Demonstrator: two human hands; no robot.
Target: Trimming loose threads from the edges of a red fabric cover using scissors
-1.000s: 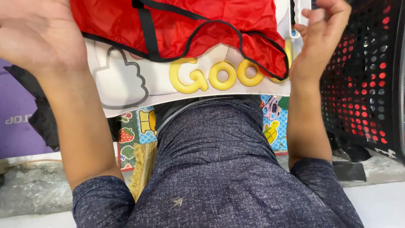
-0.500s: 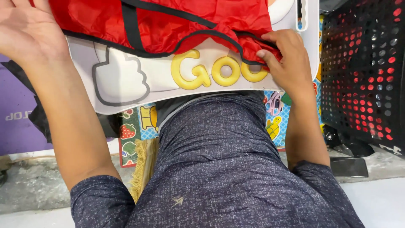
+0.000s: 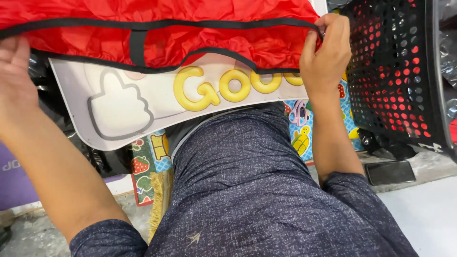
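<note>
crinkly red fabric garment with black trim [image 3: 157, 33] | looks light, floppy, probably slippery | right hand [image 3: 326, 57] pinching trim corner | left hand [image 3: 16, 76] flat, open on edge | grab hems

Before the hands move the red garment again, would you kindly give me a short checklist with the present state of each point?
1. Right hand grips the red garment at its black-trimmed edge: ok.
2. Left hand holds the garment's other end: cannot tell, it lies at the edge but no grip shows.
3. Garment lies over the white board: ok.
4. Garment flat: not ok, wrinkled.
5. Black basket stands apart from the garment: ok.
6. Phone lies away from both hands: ok.
</note>
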